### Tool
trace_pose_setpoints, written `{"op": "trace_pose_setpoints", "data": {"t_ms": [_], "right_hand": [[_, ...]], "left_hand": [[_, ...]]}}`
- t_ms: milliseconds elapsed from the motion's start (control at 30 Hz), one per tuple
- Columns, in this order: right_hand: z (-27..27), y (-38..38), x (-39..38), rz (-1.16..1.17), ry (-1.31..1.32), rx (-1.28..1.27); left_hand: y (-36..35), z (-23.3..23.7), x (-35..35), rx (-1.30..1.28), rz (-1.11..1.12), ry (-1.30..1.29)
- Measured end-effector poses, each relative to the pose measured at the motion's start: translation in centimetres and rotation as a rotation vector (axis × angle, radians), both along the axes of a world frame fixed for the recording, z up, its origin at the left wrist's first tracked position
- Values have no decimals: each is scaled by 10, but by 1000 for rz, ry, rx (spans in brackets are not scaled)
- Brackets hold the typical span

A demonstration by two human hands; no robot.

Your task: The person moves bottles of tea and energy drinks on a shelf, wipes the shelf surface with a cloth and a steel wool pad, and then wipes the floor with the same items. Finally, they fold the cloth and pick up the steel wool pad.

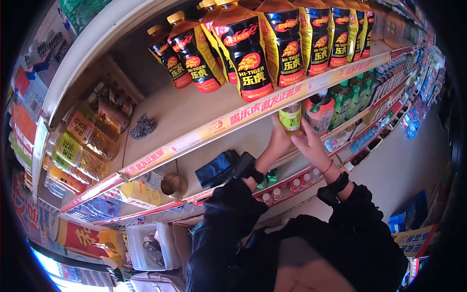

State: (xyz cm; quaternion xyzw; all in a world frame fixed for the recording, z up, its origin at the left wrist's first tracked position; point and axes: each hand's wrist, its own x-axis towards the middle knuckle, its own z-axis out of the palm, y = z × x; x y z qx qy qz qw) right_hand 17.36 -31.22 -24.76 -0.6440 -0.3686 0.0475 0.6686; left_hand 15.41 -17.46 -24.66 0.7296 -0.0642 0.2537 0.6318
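Observation:
A tea bottle (291, 118) with a green label stands at the front of the second shelf, just below the price strip. My left hand (275, 143) grips its left side, with the fingertips hidden behind it. My right hand (311, 145) holds the same bottle from the right, thumb in front near its base. Directly right of it is a bottle with a pink-red label (319, 113), followed by several green bottles (342, 102). The upper part of the tea bottle is partly cut off by the shelf edge.
Several Hi-Tiger bottles (251, 73) line the upper shelf, near a grey scrubber (143, 126). On the second shelf lie a dark blue package (217, 168) and a round brass-coloured container (174, 185). A plastic bin (170, 246) stands lower left. The shelf's price strip (272, 103) juts out above my hands.

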Motion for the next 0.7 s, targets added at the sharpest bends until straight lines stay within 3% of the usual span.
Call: {"op": "trace_pose_setpoints", "data": {"t_ms": [67, 233, 300, 333, 400, 433, 500, 600, 700], "right_hand": [[-9, -3, -1, -154, -148, -151], [-10, -14, -1, -201, -285, -243], [-14, -14, -2, -196, -308, -251], [-17, -14, -6, -193, -236, -194], [-23, -13, -10, -178, -165, -135], [-26, -14, -8, -219, -132, -121], [-34, -17, -2, -242, -102, -107], [-34, -15, 3, -263, -266, -248], [-34, -6, 2, -274, -247, -230]], "left_hand": [[-8, -8, 6, 11, 57, -3], [-11, -19, 13, 59, 136, -90], [-7, -23, 12, 353, 334, -124], [-5, -26, 10, 353, 344, -124], [0, -33, 4, 612, 425, 55], [2, -37, 1, 611, 437, 55], [8, -38, -8, 744, 346, 324], [8, -28, -13, 716, 333, 380], [2, -19, -5, 685, 350, 448]]}}
